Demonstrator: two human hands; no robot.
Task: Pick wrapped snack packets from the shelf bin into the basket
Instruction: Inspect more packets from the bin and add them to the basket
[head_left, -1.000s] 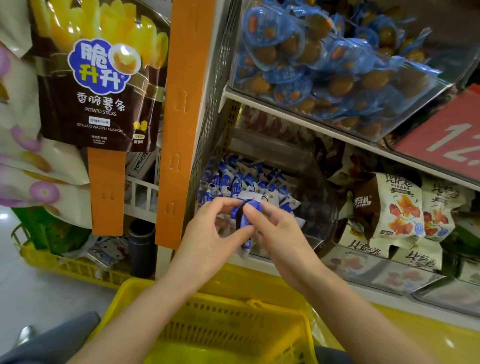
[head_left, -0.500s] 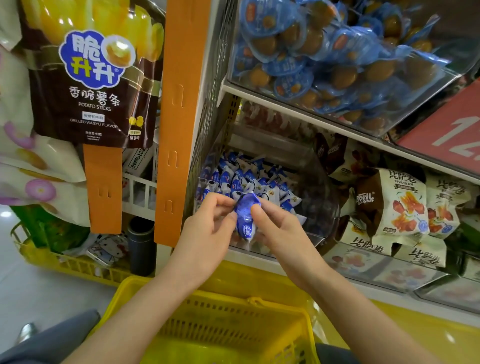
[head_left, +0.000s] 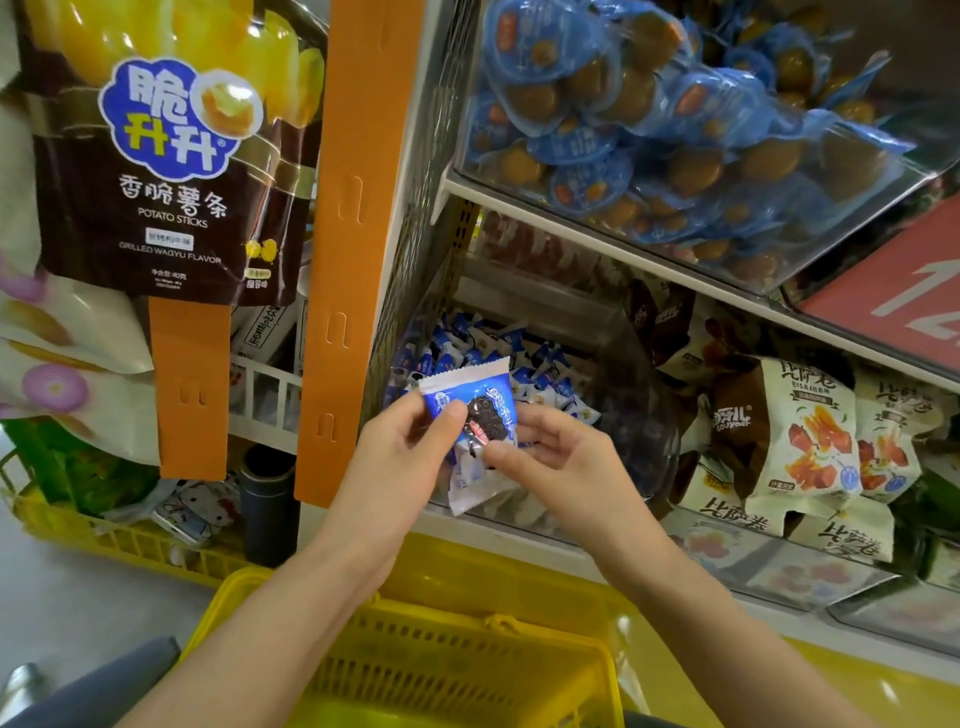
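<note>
A blue-and-white wrapped snack packet (head_left: 475, 415) with a dark cookie picture is held upright in front of the shelf bin. My left hand (head_left: 400, 462) pinches its left edge with thumb and fingers. My right hand (head_left: 558, 462) holds its right and lower side. Behind them the clear shelf bin (head_left: 636, 415) holds several more of the same packets (head_left: 540, 364). The yellow plastic basket (head_left: 467, 660) sits directly below my forearms, near the bottom of the view; its inside is mostly out of sight.
An orange hanging strip (head_left: 353, 208) with a brown potato-stick bag (head_left: 171, 171) hangs left of the bin. A tilted bin of blue egg packs (head_left: 675, 130) overhangs above. Cream-and-brown snack bags (head_left: 800, 431) fill the shelf to the right. Another yellow crate (head_left: 104, 535) stands on the floor at left.
The packet was edge-on and bunched between my fingers; it has been turned and spread flat so its front faces me. Both hands rose slightly and the view moved closer.
</note>
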